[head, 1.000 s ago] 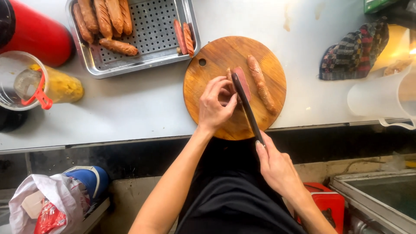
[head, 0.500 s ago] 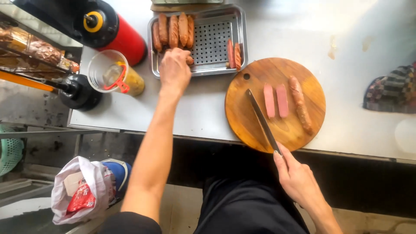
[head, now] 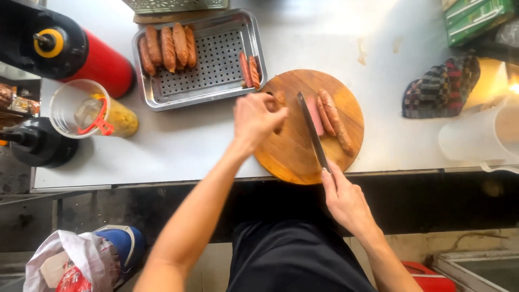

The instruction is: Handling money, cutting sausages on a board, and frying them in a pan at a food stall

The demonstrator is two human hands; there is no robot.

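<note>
Over the round wooden cutting board (head: 292,148), the left hand (head: 258,118) hovers at its left edge with fingers curled around what looks like a sausage piece, though I cannot tell for sure. The right hand (head: 346,200), at the board's near edge, is wrapped around the handle of a knife (head: 312,130) whose blade lies across the board beside split sausages (head: 331,120). Behind the board sits a perforated metal tray (head: 216,89) with more sausages.

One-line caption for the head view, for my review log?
Right hand holds a knife over sausages on a round board; left hand carries another sausage from the tray.
</note>
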